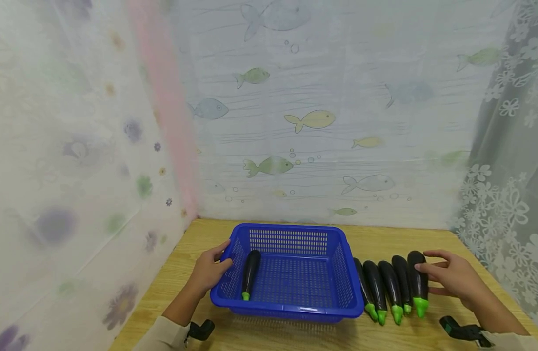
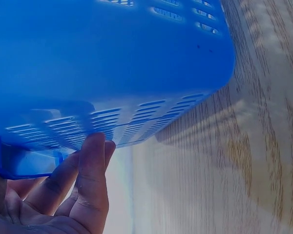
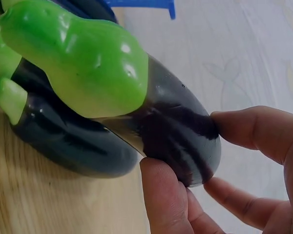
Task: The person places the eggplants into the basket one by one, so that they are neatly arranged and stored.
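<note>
A blue plastic basket [image 1: 290, 310] with slotted walls stands on the table, and one dark eggplant [image 1: 251, 273] with a green cap lies inside near its left wall. My left hand [image 1: 209, 268] holds the basket's left rim, thumb at the rim and fingers against the outer slotted wall [image 2: 105, 122]. To the right of the basket several eggplants [image 1: 389, 282] lie side by side, green ends toward me. The rightmost eggplant [image 1: 417, 278] is pinched near its dark rounded end by my right hand [image 1: 457, 278]; in the right wrist view this eggplant [image 3: 176, 126] shows between thumb and fingers.
Everything stands on a wood-grain table [image 1: 383, 336]. A fish-printed curtain [image 1: 312, 185] hangs behind it, a flowered sheet [image 1: 119, 234] on the left and a lace-like curtain [image 1: 514, 209] on the right. The basket's right wall stands close beside the leftmost eggplant of the row.
</note>
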`<state>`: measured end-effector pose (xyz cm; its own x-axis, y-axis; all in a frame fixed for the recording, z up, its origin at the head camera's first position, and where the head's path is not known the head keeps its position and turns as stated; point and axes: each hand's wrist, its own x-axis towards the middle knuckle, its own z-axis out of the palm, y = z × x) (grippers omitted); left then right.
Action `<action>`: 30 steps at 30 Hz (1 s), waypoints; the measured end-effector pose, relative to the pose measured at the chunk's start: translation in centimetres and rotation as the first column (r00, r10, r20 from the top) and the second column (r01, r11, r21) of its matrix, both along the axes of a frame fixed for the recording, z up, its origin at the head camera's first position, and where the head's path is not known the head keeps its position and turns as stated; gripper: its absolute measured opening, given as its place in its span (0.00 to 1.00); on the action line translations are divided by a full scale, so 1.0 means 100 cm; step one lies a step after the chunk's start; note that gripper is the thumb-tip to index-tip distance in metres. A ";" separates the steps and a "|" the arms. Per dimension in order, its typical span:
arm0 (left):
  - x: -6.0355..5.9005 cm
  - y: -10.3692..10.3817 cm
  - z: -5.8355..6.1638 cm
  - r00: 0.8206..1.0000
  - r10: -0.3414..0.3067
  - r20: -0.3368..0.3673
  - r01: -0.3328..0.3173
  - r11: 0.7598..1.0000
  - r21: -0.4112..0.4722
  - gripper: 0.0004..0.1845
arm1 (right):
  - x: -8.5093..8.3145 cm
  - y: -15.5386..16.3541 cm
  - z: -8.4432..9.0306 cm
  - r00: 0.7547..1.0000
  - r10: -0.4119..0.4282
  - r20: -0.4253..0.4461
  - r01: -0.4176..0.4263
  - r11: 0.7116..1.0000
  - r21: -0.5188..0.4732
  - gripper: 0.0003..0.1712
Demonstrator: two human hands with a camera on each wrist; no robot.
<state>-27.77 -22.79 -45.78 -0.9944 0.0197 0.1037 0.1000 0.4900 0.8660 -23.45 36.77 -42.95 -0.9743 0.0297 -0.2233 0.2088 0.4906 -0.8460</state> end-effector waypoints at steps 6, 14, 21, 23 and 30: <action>0.000 0.000 0.000 1.000 0.003 0.004 -0.003 1.000 -0.011 0.34 | 0.002 -0.005 0.005 1.000 0.013 -0.027 -0.013 1.000 -0.002 0.53; -0.001 0.000 -0.001 1.000 0.009 0.007 -0.009 1.000 -0.008 0.34 | 0.001 -0.014 0.014 0.998 0.026 -0.055 -0.027 1.000 -0.007 0.52; -0.001 0.000 -0.003 1.000 0.009 -0.001 -0.009 1.000 -0.010 0.34 | 0.001 -0.025 0.019 0.995 0.039 -0.087 -0.041 0.999 -0.019 0.50; -0.001 0.000 -0.003 1.000 0.010 0.004 -0.010 1.000 -0.008 0.34 | 0.001 -0.028 0.021 0.995 0.042 -0.094 -0.044 0.999 -0.021 0.50; -0.002 0.000 -0.004 1.000 0.008 0.007 -0.008 1.000 -0.004 0.35 | 0.000 -0.040 0.027 0.993 0.051 -0.107 -0.053 0.998 -0.017 0.50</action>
